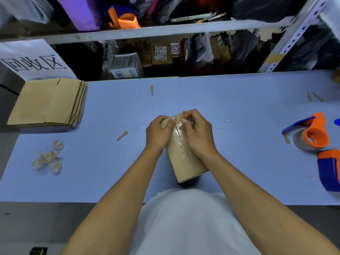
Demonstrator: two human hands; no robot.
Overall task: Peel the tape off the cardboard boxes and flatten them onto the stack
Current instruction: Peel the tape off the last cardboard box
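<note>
A small brown cardboard box stands on the blue table in front of me, its taped seam facing up. Clear tape runs along that seam, wrinkled and partly lifted. My left hand grips the box's far left corner, thumb on top. My right hand pinches a crumpled wad of peeled tape at the far end of the seam. A stack of flattened cardboard boxes lies at the table's far left corner.
Several balled-up tape scraps lie on the left of the table. Orange and blue tape dispensers sit at the right edge. Small cardboard slivers are scattered about. Shelves with parcels stand behind the table.
</note>
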